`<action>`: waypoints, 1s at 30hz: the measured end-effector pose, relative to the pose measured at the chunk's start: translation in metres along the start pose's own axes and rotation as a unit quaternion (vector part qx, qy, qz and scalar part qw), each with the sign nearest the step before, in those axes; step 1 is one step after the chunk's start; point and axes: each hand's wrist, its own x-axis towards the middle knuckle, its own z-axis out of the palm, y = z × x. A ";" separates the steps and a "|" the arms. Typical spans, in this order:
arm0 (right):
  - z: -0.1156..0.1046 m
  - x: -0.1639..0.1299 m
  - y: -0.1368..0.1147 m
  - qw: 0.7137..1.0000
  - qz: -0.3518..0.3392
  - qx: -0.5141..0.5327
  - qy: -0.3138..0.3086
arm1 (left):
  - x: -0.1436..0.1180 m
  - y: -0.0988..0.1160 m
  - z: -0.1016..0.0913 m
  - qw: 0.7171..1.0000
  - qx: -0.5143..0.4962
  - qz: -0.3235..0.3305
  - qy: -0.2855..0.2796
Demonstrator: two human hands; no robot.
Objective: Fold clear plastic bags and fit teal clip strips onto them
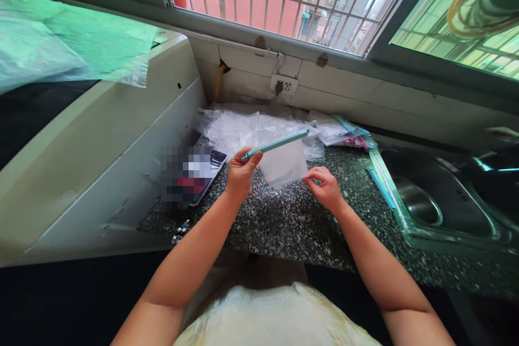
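Your left hand point(240, 174) pinches the near end of the teal strip point(275, 145) that closes the bag point(284, 165); the bag hangs from that grip, above the desk point(284, 216). Your right hand point(326, 186) pinches the bag's lower corner, below and right of the strip. Step in hand, as judged: the bag is held taut at its seal. The next move calls for a firm corner hold. Beyond both grips lie more bags point(239, 127); a phone point(194, 173) lies left.
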 end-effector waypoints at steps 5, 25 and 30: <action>-0.001 0.000 0.001 1.000 -0.002 -0.008 -0.006 | -0.001 0.001 0.000 1.000 0.013 -0.007 -0.016; -0.014 -0.004 -0.009 0.985 -0.047 -0.032 0.166 | -0.009 0.007 -0.001 0.928 0.237 0.133 -0.254; -0.019 0.000 -0.012 0.977 -0.103 -0.112 0.147 | -0.008 0.007 -0.002 0.907 0.263 0.163 -0.284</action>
